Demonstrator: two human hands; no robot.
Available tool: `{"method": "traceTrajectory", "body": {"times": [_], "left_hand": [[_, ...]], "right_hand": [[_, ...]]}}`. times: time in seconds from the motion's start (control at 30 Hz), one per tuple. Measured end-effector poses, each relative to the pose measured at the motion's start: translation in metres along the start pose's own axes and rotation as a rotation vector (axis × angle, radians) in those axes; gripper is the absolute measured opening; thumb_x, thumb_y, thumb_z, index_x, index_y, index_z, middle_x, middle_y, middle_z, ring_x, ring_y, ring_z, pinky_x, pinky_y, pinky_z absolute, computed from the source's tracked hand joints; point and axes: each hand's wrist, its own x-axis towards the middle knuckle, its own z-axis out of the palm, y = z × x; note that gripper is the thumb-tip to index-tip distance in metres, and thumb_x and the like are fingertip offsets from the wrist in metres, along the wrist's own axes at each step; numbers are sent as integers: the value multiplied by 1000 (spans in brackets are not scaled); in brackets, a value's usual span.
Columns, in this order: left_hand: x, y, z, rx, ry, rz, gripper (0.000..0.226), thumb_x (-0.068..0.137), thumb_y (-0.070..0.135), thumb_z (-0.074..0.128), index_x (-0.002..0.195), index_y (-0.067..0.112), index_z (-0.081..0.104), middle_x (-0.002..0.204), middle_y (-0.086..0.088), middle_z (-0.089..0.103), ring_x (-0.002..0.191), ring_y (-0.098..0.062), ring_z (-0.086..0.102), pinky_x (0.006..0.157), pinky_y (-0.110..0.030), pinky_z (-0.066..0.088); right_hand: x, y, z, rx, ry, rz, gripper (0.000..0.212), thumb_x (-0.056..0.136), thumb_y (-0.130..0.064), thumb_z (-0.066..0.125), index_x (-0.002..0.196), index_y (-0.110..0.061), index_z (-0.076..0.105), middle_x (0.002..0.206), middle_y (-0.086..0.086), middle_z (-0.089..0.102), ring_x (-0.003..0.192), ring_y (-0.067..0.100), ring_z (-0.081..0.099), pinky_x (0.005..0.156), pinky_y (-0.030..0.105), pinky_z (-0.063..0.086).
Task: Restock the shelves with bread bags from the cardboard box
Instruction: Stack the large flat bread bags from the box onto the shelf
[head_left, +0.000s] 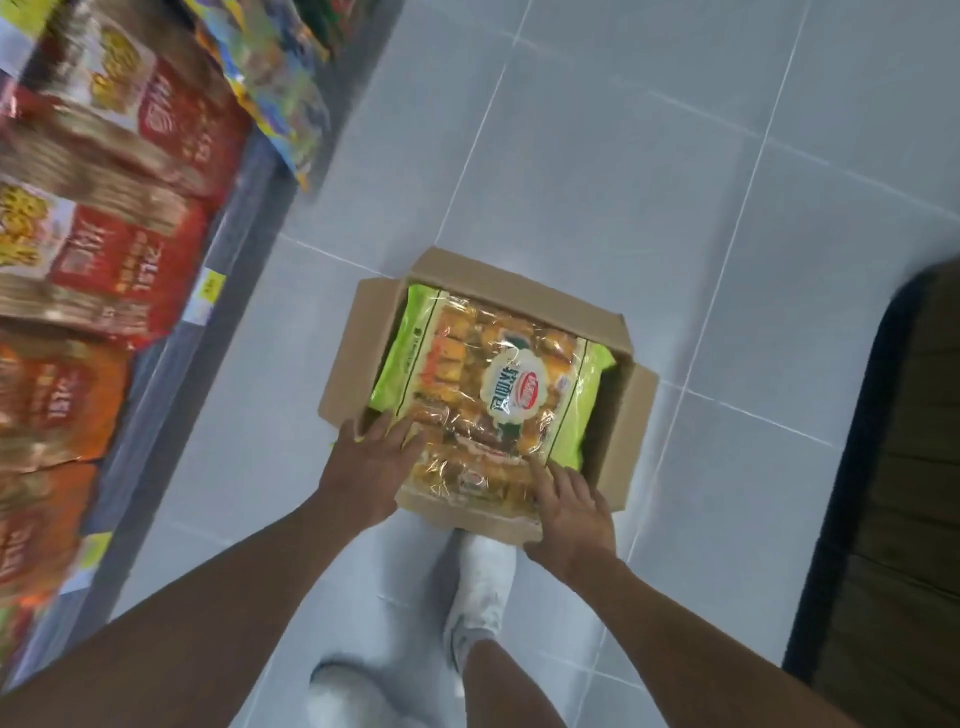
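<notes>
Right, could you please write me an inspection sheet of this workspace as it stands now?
Surface: pale grey tiled floor.
Job's things: open cardboard box on the floor, flaps folded out; a bread bag with green edges lies flat at the top of it; shelves on the left.
Clutter: nothing seen.
Hands: left hand has straight fingers on the bag's near left corner; right hand has straight fingers on its near right edge; the bag is not lifted yet.
Cables: nothing seen.
Surroundings: blurred red and orange snack bags on the shelves; white shoes beside the box; a dark object at the right edge, unidentifiable.
</notes>
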Motion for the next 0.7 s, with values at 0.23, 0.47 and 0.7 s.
{"method": "traceTrajectory", "body": {"times": [0.23, 0.47, 0.7], "left_hand": [[23, -1, 16, -43, 30, 8, 88, 52, 1, 87, 134, 20, 62, 122, -2, 72, 110, -30, 69, 53, -36, 57], [4, 2, -9, -140, 96, -24, 70, 90, 3, 61, 152, 26, 38, 145, 6, 55, 138, -22, 45, 73, -34, 54], [-33, 3, -42, -126, 107, -18, 65, 94, 2, 53, 152, 25, 36, 147, 4, 51, 141, -22, 40, 75, -36, 52]], "right_hand": [[17, 1, 20, 45, 98, 21, 80, 88, -15, 63, 158, -25, 25, 151, -2, 47, 136, 24, 45, 99, 39, 52], [2, 4, -10, 56, 69, 8, 67, 94, -10, 52, 155, -28, 29, 151, -4, 47, 137, 22, 44, 95, 38, 53], [-38, 1, -45, 56, 75, 13, 61, 97, -16, 50, 154, -28, 30, 149, -5, 47, 137, 20, 44, 95, 37, 51]]}}
